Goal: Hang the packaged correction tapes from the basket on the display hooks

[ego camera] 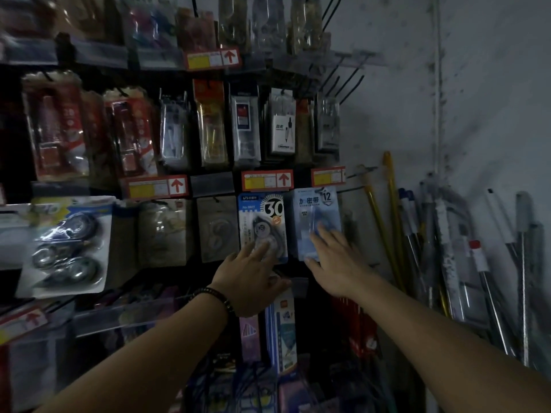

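Dim hook rack (pixel 211 180), stained wall (pixel 477 99) | left hand (pixel 250 281) flat on 30-pack (pixel 262 216) | right hand (pixel 337 260) flat on 12-pack (pixel 316 210)

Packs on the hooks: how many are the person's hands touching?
2: the pack marked 30 under the left hand, and the pale blue pack beside it under the right hand. More may hang behind.

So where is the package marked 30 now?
The package marked 30 hangs near centre in the head view, under a red-arrow price tag, directly left of the blue package marked 12.
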Action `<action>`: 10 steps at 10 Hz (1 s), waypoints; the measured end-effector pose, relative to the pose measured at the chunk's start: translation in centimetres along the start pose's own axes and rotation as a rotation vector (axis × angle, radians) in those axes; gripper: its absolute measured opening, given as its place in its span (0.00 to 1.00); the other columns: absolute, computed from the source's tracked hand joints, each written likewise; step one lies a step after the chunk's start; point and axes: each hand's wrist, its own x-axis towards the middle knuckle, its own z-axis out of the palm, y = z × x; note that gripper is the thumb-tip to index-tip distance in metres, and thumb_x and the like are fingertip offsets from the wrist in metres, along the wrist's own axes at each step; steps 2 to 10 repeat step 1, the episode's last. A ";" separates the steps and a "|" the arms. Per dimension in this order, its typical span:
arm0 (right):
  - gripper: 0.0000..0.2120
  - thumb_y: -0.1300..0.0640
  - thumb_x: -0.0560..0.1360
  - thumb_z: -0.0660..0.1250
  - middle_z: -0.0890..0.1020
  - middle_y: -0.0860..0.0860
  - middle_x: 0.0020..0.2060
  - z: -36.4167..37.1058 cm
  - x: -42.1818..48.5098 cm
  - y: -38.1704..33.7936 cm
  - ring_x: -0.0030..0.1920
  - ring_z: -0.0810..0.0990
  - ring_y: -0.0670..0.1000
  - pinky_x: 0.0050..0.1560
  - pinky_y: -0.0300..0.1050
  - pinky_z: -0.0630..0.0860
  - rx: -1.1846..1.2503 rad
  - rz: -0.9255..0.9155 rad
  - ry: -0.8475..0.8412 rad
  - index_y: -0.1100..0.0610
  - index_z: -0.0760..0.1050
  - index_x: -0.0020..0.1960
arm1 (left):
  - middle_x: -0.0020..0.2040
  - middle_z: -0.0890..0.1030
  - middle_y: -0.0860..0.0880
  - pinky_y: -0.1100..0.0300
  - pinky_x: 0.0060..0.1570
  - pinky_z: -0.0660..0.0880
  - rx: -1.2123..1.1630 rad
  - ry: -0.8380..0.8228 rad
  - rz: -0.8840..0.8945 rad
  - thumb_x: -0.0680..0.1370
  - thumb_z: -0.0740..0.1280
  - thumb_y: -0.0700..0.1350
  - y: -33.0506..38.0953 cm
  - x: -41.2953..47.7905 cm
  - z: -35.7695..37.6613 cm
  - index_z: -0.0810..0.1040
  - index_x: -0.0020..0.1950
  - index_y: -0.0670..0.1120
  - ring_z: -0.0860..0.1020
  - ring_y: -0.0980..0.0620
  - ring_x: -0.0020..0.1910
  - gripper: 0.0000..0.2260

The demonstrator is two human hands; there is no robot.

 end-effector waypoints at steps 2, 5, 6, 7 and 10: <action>0.31 0.42 0.86 0.55 0.55 0.53 0.84 -1.2 -1.8 -0.9 0.83 0.51 0.56 0.79 0.58 0.60 -0.034 -0.066 -0.010 0.54 0.54 0.84 | 0.85 0.59 0.49 0.42 0.79 0.64 0.026 -0.001 0.028 0.82 0.57 0.69 -0.5 -2.5 -1.4 0.59 0.84 0.54 0.58 0.44 0.83 0.34; 0.31 0.42 0.86 0.55 0.55 0.53 0.84 -1.2 -1.8 -0.9 0.83 0.51 0.56 0.79 0.58 0.60 -0.034 -0.066 -0.010 0.54 0.54 0.84 | 0.85 0.59 0.49 0.42 0.79 0.64 0.026 -0.001 0.028 0.82 0.57 0.69 -0.5 -2.5 -1.4 0.59 0.84 0.54 0.58 0.44 0.83 0.34; 0.31 0.42 0.86 0.55 0.55 0.53 0.84 -1.2 -1.8 -0.9 0.83 0.51 0.56 0.79 0.58 0.60 -0.034 -0.066 -0.010 0.54 0.54 0.84 | 0.85 0.59 0.49 0.42 0.79 0.64 0.026 -0.001 0.028 0.82 0.57 0.69 -0.5 -2.5 -1.4 0.59 0.84 0.54 0.58 0.44 0.83 0.34; 0.31 0.42 0.86 0.55 0.55 0.53 0.84 -1.2 -1.8 -0.9 0.83 0.51 0.56 0.79 0.58 0.60 -0.034 -0.066 -0.010 0.54 0.54 0.84 | 0.85 0.59 0.49 0.42 0.79 0.64 0.026 -0.001 0.028 0.82 0.57 0.69 -0.5 -2.5 -1.4 0.59 0.84 0.54 0.58 0.44 0.83 0.34; 0.31 0.42 0.86 0.55 0.55 0.53 0.84 -1.2 -1.8 -0.9 0.83 0.51 0.56 0.79 0.58 0.60 -0.034 -0.066 -0.010 0.54 0.54 0.84 | 0.85 0.59 0.49 0.42 0.79 0.64 0.026 -0.001 0.028 0.82 0.57 0.69 -0.5 -2.5 -1.4 0.59 0.84 0.54 0.58 0.44 0.83 0.34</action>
